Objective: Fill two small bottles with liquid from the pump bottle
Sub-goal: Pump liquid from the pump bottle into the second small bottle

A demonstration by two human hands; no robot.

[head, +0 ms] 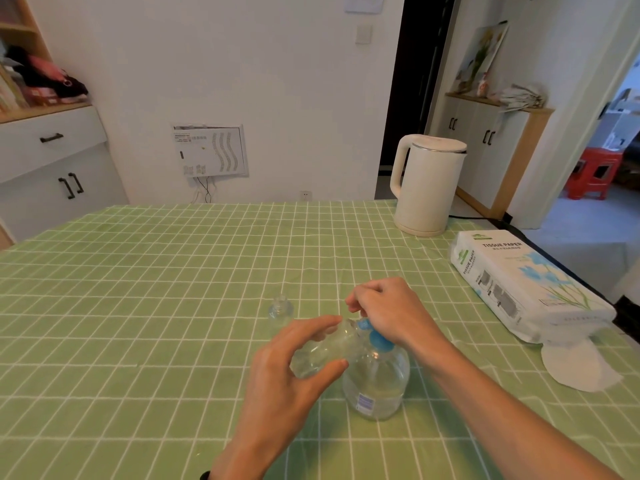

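Note:
A clear pump bottle [375, 386] with a blue pump head [379, 339] stands on the green checked tablecloth, near the front. My right hand [388, 313] rests on top of the pump head, fingers curled over it. My left hand [294, 368] holds a small clear bottle [325, 351] tilted, its mouth up against the blue nozzle. A second small clear bottle [280, 311] stands upright and uncapped on the cloth just behind my left hand. How much liquid either small bottle holds is hard to tell.
A white electric kettle [427, 188] stands at the back right of the table [138, 289]. A white tissue paper pack [519, 285] lies along the right edge, with a loose tissue [581, 367] in front of it. Cabinets line the walls behind.

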